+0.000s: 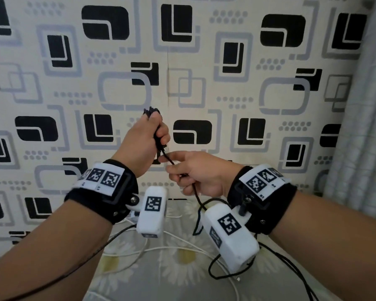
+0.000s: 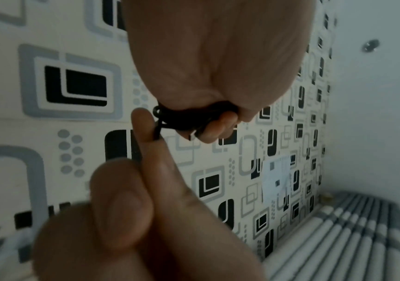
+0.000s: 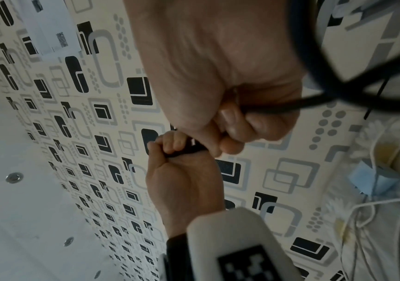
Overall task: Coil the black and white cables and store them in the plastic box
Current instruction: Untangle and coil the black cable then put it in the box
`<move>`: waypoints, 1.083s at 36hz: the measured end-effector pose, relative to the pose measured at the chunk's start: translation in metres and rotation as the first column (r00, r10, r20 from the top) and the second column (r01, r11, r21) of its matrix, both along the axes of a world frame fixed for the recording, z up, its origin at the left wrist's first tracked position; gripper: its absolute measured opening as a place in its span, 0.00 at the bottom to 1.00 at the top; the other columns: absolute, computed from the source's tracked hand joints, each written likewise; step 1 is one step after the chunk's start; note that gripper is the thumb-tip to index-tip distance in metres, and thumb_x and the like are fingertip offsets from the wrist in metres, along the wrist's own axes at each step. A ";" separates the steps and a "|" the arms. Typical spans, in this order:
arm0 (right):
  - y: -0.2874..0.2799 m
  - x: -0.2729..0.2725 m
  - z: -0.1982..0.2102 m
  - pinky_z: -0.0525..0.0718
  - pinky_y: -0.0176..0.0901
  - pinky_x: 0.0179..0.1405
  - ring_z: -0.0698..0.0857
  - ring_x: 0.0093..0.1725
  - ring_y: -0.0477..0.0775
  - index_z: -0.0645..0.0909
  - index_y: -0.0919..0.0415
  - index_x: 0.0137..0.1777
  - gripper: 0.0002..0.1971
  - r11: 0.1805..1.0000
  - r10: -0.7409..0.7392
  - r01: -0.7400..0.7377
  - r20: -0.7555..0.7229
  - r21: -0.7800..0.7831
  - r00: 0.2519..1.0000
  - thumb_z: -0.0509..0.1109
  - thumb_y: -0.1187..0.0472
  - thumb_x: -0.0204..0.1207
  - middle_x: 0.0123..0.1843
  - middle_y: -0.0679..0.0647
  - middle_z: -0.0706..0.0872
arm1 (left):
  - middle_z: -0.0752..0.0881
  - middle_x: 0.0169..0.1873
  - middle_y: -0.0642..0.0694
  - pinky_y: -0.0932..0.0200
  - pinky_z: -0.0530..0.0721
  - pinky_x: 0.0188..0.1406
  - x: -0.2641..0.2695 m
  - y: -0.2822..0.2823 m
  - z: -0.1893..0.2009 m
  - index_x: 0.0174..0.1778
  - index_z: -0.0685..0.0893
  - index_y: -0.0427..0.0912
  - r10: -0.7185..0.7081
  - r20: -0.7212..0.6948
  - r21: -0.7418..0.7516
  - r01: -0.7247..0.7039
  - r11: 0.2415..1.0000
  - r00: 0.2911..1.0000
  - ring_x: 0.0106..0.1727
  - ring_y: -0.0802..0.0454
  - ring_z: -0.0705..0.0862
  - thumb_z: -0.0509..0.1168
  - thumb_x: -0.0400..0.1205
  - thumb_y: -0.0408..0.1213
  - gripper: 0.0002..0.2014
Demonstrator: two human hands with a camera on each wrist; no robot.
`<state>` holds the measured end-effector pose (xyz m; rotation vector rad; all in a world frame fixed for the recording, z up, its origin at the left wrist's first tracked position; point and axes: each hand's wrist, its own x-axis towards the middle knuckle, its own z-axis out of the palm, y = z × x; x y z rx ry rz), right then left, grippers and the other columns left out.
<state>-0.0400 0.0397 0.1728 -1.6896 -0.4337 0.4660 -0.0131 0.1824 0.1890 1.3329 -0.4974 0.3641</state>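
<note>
My left hand [image 1: 159,135] is raised in front of the wall and grips a small coil of the black cable [image 1: 151,110], whose loops stick out above the fist. The left wrist view shows the same coil [image 2: 189,117] under the curled fingers. Just below it, my right hand [image 1: 176,168] pinches the free length of the black cable [image 1: 194,192], which hangs down behind the right wrist camera to the bed. The right wrist view shows this strand [image 3: 278,108] leaving the right fist. The white cable [image 1: 156,249] lies loose on the bed. No plastic box is in view.
A patterned black, grey and cream wall [image 1: 226,94] stands close behind the hands. A daisy-print sheet [image 1: 178,263] covers the bed below, and a grey curtain [image 1: 360,127] hangs at the right. A pale blue object [image 3: 371,180] lies on the sheet. Thin black wires trail from both wrist units.
</note>
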 end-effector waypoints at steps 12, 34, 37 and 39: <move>-0.005 -0.001 -0.002 0.78 0.40 0.24 0.73 0.22 0.46 0.75 0.66 0.57 0.07 0.967 -0.011 0.031 0.081 -0.254 0.997 0.60 0.73 0.82 0.34 0.58 0.79 | 0.73 0.31 0.49 0.62 0.74 0.39 0.001 -0.003 -0.020 0.42 0.67 0.46 0.227 0.243 0.455 -0.317 0.832 0.943 0.34 0.54 0.72 0.49 0.90 0.44 0.12; -0.044 0.017 0.007 0.85 0.36 0.33 0.87 0.34 0.47 0.75 0.63 0.49 0.09 0.993 0.060 -0.062 -0.024 -0.099 0.998 0.64 0.77 0.79 0.44 0.63 0.89 | 0.82 0.31 0.50 0.55 0.77 0.36 0.009 0.017 -0.052 0.45 0.68 0.56 -0.107 0.458 0.872 -0.423 0.245 0.882 0.32 0.55 0.80 0.39 0.78 0.70 0.24; -0.050 0.021 0.004 0.83 0.34 0.30 0.90 0.37 0.50 0.72 0.61 0.48 0.10 0.995 0.024 -0.028 -0.040 -0.099 0.999 0.66 0.76 0.78 0.44 0.65 0.90 | 0.79 0.29 0.53 0.55 0.73 0.33 0.008 0.014 -0.053 0.44 0.67 0.54 -0.125 0.464 0.885 -0.451 0.118 0.877 0.29 0.56 0.77 0.43 0.77 0.64 0.18; -0.051 0.021 0.003 0.83 0.34 0.27 0.90 0.38 0.51 0.73 0.61 0.47 0.10 0.993 0.013 -0.017 -0.028 -0.118 1.000 0.67 0.76 0.77 0.44 0.64 0.90 | 0.78 0.28 0.55 0.57 0.71 0.33 0.008 0.012 -0.055 0.44 0.68 0.53 -0.108 0.489 0.872 -0.488 0.040 0.866 0.28 0.57 0.75 0.46 0.78 0.61 0.16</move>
